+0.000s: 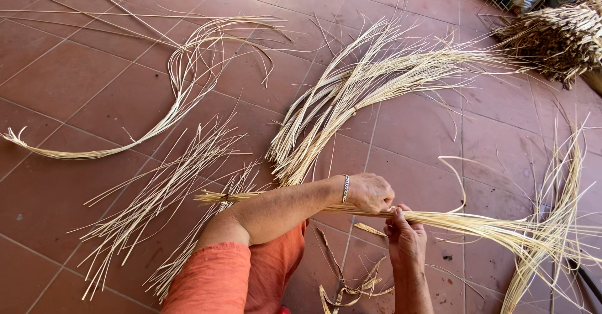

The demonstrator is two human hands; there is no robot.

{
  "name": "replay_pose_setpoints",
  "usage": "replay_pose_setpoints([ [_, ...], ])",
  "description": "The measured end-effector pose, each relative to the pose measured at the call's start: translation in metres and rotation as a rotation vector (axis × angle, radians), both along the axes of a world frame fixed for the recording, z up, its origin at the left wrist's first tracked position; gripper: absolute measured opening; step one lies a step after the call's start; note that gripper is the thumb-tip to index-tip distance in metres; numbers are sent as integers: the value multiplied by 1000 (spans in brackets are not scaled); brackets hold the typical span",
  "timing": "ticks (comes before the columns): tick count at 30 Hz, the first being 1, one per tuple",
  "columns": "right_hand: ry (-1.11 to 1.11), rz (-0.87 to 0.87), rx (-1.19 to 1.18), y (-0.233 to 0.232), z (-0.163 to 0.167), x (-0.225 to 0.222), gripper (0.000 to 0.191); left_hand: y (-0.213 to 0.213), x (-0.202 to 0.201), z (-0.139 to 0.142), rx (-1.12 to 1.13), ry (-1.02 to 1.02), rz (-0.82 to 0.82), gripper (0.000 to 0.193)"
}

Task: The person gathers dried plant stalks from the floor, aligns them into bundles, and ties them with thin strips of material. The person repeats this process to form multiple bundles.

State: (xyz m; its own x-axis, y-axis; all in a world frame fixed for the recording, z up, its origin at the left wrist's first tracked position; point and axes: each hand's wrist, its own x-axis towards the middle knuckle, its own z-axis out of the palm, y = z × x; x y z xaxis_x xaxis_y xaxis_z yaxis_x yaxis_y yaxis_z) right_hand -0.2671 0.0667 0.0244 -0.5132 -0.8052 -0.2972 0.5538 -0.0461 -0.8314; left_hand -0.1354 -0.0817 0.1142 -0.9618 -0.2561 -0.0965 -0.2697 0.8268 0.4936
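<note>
My left hand [370, 192], with a silver bracelet on its wrist, is closed over a long bundle of pale straw-coloured reed strips [476, 223] that lies crosswise above the red tiled floor. My right hand [406, 239] grips the same bundle from below, just to the right of the left hand. The bundle's butt end [210, 197] sticks out to the left past my forearm. Its loose tips fan out at the right [552, 226]. An orange sleeve covers my upper arm.
Other reed bundles lie on the tiles: a big curved one [351, 94] in the middle, a thin arc [175, 101] at the left, straight strips [157, 195] at the lower left. A darker pile [558, 38] sits top right. Scraps [351, 286] lie near my knees.
</note>
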Motion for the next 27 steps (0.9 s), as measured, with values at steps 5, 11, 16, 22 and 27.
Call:
replay_pose_setpoints([
  [5, -55, 61, -70, 1, 6, 4, 25, 1, -8, -1, 258, 311, 94, 24],
  [11, -4, 111, -91, 0, 6, 7, 30, 11, -8, 6, -287, 241, 115, 25],
  [16, 61, 70, -20, -2, -4, -1, 31, 13, 1, 12, -418, 52, -10, 30],
  [22, 87, 54, -5, -4, -7, 1, 31, 3, -2, -4, -146, -83, -9, 24],
  [27, 87, 76, -8, 1, 6, 2, 29, -5, -14, -4, 188, 235, 104, 29],
])
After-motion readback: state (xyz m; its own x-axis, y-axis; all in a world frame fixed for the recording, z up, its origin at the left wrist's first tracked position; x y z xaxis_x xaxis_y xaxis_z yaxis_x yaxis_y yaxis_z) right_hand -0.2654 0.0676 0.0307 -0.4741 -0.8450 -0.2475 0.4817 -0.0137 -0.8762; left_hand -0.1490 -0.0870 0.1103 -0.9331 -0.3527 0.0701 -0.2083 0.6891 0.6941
